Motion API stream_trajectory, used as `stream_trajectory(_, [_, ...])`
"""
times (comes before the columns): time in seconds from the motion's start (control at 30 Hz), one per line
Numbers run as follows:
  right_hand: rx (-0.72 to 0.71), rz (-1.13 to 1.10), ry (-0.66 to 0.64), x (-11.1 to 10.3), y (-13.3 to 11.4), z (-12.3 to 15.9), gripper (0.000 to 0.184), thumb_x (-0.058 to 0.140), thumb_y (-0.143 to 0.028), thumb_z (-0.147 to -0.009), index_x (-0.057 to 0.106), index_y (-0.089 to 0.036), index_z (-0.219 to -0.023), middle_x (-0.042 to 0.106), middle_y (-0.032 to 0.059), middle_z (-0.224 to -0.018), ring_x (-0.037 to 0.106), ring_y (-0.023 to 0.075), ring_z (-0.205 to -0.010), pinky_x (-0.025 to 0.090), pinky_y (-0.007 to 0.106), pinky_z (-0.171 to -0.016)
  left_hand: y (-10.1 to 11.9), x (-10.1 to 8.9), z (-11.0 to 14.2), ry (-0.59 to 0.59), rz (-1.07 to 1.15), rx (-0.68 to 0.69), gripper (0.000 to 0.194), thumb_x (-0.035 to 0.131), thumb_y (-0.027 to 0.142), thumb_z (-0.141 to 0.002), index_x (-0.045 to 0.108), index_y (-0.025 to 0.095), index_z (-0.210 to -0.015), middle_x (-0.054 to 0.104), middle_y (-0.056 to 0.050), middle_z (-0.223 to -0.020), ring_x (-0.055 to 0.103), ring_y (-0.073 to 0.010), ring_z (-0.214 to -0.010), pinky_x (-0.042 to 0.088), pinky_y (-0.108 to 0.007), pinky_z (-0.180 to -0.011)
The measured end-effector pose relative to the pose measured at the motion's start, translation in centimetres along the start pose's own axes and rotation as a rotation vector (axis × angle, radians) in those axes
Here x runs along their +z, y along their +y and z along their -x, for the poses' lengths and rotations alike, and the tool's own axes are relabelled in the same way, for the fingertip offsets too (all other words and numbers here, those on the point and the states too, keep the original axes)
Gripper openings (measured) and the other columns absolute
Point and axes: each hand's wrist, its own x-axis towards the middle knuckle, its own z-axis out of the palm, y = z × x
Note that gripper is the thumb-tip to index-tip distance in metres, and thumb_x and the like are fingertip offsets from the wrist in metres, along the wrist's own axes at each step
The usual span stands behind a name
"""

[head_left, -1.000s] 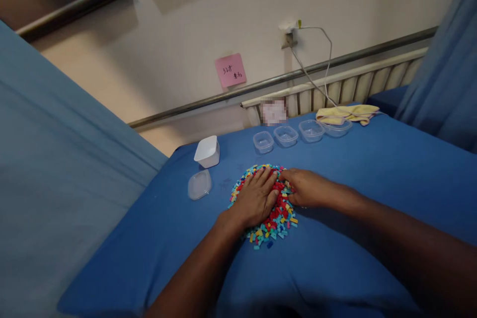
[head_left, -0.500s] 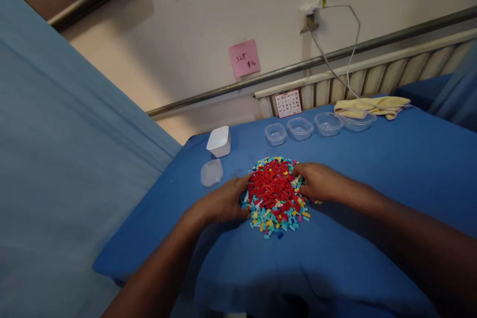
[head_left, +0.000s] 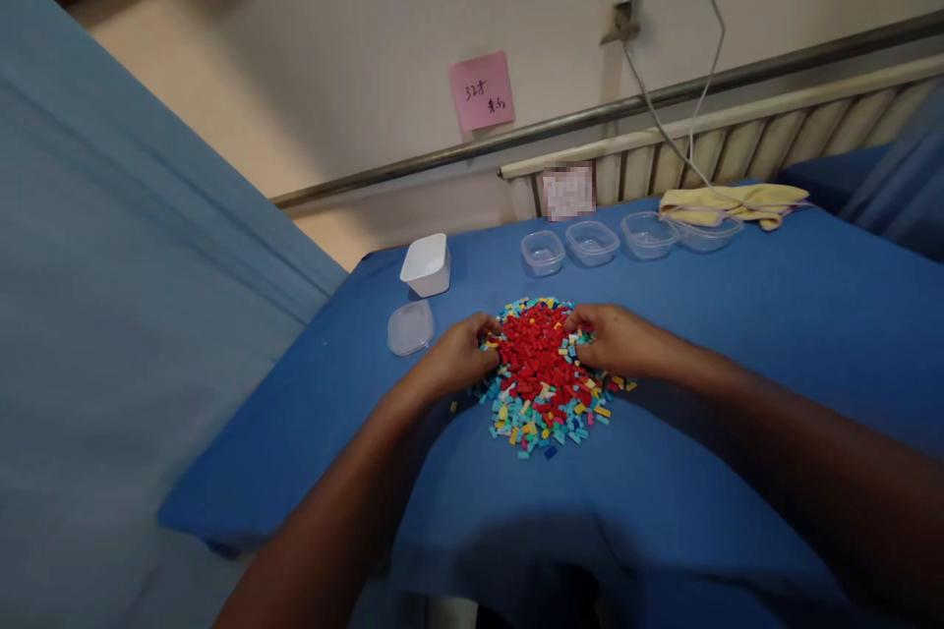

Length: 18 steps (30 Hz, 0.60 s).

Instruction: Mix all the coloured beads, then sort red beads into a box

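Clock face centred on the heap of toy bricks point(head_left: 542, 369), 12 toward the wall point(head_left: 354, 59). The heap lies on the blue sheet point(head_left: 331, 432), spread roughly round. Red bricks cover most of its middle; turquoise, yellow and a few dark blue ones show along the rim, mostly from 4 to 8. One small yellow piece sits apart at 8.

Left hand point(head_left: 464, 351), between 9 and 10: curved at the heap's edge, thumb and fingers parted, the gap turned to the bricks. Right hand point(head_left: 614, 339), about 2: likewise curved and fairly wide, with bricks showing between thumb and fingertips.

Surroundings: white plastic tub point(head_left: 426, 267) at 10:30, upright; translucent lid point(head_left: 411, 327) near it at 10, lying flat. Four clear plastic containers point(head_left: 543, 257) stand in a row from 12 to nearly 2. Yellow cloth point(head_left: 730, 204) at 1:30, draped partly over the last container. Beyond, at 12 to 1: radiator point(head_left: 708, 142) and metal rail point(head_left: 567, 123). Pink note point(head_left: 482, 90) on the wall, between 11 and 12.
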Motion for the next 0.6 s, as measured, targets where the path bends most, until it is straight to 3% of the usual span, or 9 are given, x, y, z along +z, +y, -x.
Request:
stream_trajectory(0.17, [-0.077,-0.162,0.023,0.1,-1.2,-0.7,0.032,0.072,-0.024,-0.087,0.077,-0.021,-0.118,0.083,0.0056,-0.110,0.075,0.0246,-0.096,0.055,0.033,-0.085,2.3,0.4,-0.7,-0.077,0.240,0.040,0.041,0.066,0.022,-0.087,0.068,0.015,-0.127,0.074,-0.006,-0.100,0.069,-0.0191,-0.071,0.055,-0.030,-0.063])
stream_trajectory(0.33, [-0.214,-0.051,0.053,0.1,-3.3,-1.7,0.043,0.075,-0.023,-0.092,0.071,-0.020,-0.135,0.079,0.0128,-0.131,0.073,0.0307,-0.117,0.054,0.041,-0.101,2.8,0.0,-0.9,-0.064,0.271,0.222,0.051,0.070,0.023,-0.089,0.065,0.016,-0.139,0.076,-0.010,-0.121,0.073,-0.0248,-0.101,0.060,-0.037,-0.086])
stream_trajectory(0.5, [-0.433,0.029,-0.070,-1.4,-5.4,-1.4,0.059,0.065,-0.013,-0.093,0.064,-0.027,-0.150,0.071,0.0078,-0.149,0.066,0.0297,-0.136,0.049,0.046,-0.116,1.7,-1.7,1.4,-0.030,0.220,0.266,0.047,0.064,0.024,-0.095,0.065,0.020,-0.142,0.074,-0.009,-0.131,0.071,-0.0254,-0.113,0.057,-0.042,-0.101])
stream_trajectory(0.6, [-0.475,0.023,-0.134,-3.3,-5.1,0.0,0.065,0.061,-0.016,-0.096,0.057,-0.032,-0.159,0.063,0.0033,-0.160,0.059,0.0276,-0.146,0.044,0.046,-0.124,1.2,-2.6,4.0,-0.041,0.048,0.263,0.048,0.066,0.036,-0.100,0.064,0.024,-0.147,0.071,-0.009,-0.141,0.069,-0.0283,-0.121,0.054,-0.045,-0.106])
